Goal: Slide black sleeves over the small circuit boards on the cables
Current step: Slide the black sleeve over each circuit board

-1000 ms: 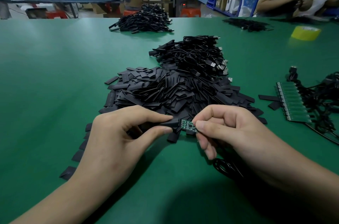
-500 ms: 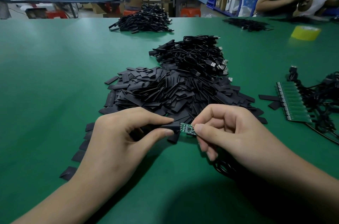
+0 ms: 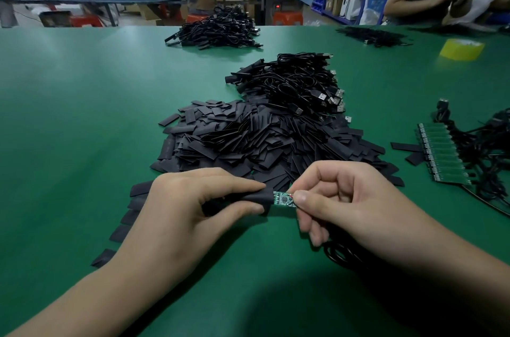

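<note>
My left hand (image 3: 193,207) pinches a black sleeve (image 3: 259,198) between thumb and forefinger. My right hand (image 3: 347,198) grips the cable end of a small green circuit board (image 3: 283,198). The board's left end sits inside the sleeve's mouth; its right part still shows. The board's black cable (image 3: 339,254) loops under my right wrist. Just beyond my hands lies a big heap of loose black sleeves (image 3: 254,140).
A pile of black USB cables (image 3: 298,82) lies behind the sleeves. A row of green boards on cables (image 3: 441,154) sits at the right. More cable piles (image 3: 218,30) and a yellow tape roll (image 3: 461,49) lie far back. A person works at the far right.
The sleeve has slid a little further right over the board, and both hands have lifted slightly toward me. Less of the green board shows than before.
</note>
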A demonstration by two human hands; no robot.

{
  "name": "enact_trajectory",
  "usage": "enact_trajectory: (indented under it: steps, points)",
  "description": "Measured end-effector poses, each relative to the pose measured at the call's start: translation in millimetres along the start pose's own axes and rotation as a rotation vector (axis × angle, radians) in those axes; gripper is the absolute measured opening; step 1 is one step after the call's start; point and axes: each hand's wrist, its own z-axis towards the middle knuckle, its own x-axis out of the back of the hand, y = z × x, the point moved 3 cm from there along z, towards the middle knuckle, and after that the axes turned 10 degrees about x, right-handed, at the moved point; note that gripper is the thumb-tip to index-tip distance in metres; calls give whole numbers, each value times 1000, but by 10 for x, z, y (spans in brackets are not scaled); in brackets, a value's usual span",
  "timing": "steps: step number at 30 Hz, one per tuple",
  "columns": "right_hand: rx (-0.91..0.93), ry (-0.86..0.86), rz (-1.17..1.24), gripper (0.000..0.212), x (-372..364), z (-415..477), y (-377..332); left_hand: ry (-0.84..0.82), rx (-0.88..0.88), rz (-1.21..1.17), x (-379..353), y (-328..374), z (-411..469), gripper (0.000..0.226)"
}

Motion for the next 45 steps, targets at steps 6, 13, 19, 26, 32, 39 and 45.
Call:
enact_trajectory:
  steps: [6, 13, 19, 26, 32, 39, 45]
  points:
    - [14, -25, -49, 7, -39, -9, 8, -74, -23, -44, -70, 48, -16, 29]
    - [49, -49, 45, 8, -74, -19, -38, -26, -57, -47, -62, 67, -20, 25]
    - [65, -38, 72, 19, -30, -38, -90, 31, -53, -108, -34, 78, -18, 21]
    - [23, -71, 121, 17, -19, -20, -55, 30, -76, -120, -54, 99, -41, 19]
    - [26, -115, 184, 7, -3, -26, -64, 11, -85, -142, -48, 100, -38, 18]
    - [22, -131, 188, 8, 16, -22, -72, -18, -73, -179, -31, 75, -21, 19]
    - [6, -134, 122, 17, -17, -26, -73, -2, -92, -130, -45, 83, -36, 19]
